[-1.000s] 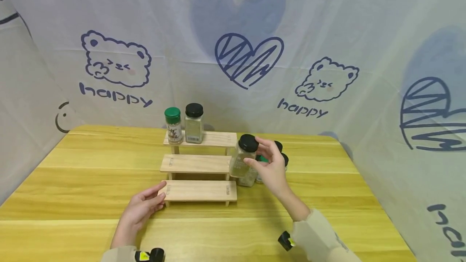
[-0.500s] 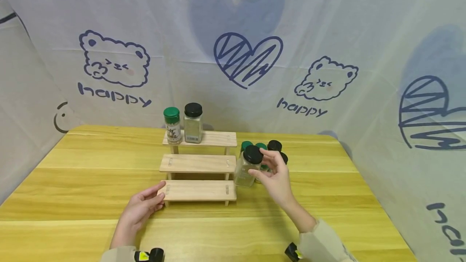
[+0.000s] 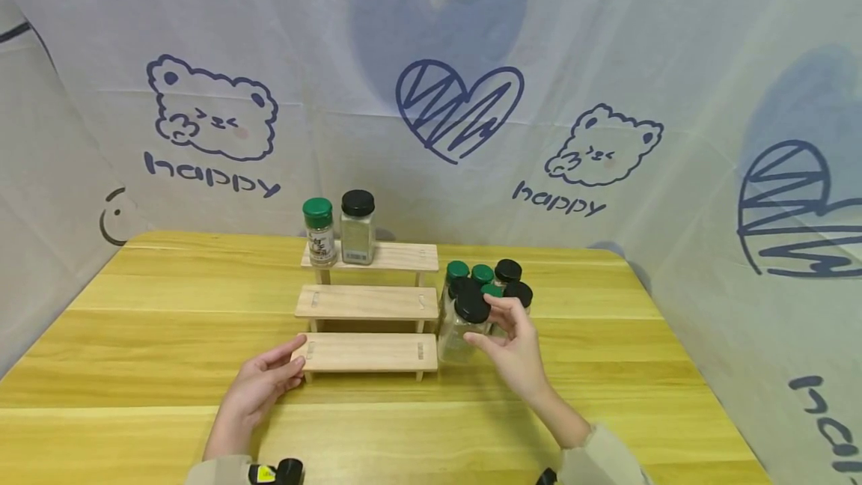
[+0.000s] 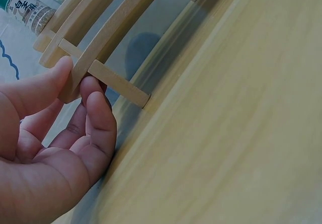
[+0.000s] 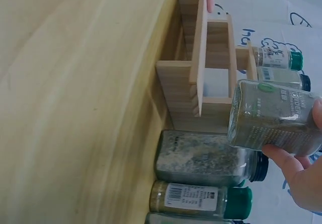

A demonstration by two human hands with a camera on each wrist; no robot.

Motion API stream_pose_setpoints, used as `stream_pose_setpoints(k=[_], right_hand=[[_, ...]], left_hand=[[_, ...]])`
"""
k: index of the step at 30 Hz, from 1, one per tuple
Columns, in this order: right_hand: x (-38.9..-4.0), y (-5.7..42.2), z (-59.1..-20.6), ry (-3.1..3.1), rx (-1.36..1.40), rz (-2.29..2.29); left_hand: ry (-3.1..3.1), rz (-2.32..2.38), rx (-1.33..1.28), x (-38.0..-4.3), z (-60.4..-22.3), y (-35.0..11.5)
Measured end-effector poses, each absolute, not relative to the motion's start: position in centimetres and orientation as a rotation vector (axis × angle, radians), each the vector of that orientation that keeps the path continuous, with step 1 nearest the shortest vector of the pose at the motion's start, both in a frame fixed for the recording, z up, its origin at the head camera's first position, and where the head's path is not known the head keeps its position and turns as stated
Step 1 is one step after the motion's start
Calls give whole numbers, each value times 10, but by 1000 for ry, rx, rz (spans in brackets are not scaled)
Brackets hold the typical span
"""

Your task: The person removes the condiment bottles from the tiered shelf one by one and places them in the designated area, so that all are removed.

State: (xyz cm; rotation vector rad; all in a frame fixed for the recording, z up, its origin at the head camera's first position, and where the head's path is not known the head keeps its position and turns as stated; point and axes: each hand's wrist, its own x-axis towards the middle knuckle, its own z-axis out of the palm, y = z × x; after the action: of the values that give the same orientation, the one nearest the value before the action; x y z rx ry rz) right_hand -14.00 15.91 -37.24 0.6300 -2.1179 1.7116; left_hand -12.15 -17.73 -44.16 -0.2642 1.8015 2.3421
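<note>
White printed cloth (image 3: 316,28) with blue hearts and bears hangs behind a yellow wood-grain bench (image 3: 606,380). Right of centre in the head view is a square clear-glass jar with a black lid (image 3: 458,340), raised off the bench. The right hand (image 3: 517,354) pinches it high, near the lid, a hold that presumably leaves its base unobstructed. Its long axis is near vertical, lid up, inclined slightly toward the upper right; in the right wrist view that axis runs across the frame, base leftward, printed face toward the camera. Close by, green- and black-lidded jars (image 3: 482,274) stand bunched. At centre, the left hand (image 3: 261,382) grips the left end of the lowest tier of a three-tiered pale wooden rack (image 3: 367,351), apparently for steadiness. On the top tier, toward its left end, a green-lidded round jar (image 3: 321,245) and a second black-lidded square jar (image 3: 358,238) stand upright, side by side.
</note>
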Motion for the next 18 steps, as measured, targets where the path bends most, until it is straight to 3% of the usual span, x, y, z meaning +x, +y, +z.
stream_pose_setpoints(k=[18], right_hand=[[-138,160,-400,-2138,540,1757]], left_hand=[[1786,2347,-272,-121,-440,-176]])
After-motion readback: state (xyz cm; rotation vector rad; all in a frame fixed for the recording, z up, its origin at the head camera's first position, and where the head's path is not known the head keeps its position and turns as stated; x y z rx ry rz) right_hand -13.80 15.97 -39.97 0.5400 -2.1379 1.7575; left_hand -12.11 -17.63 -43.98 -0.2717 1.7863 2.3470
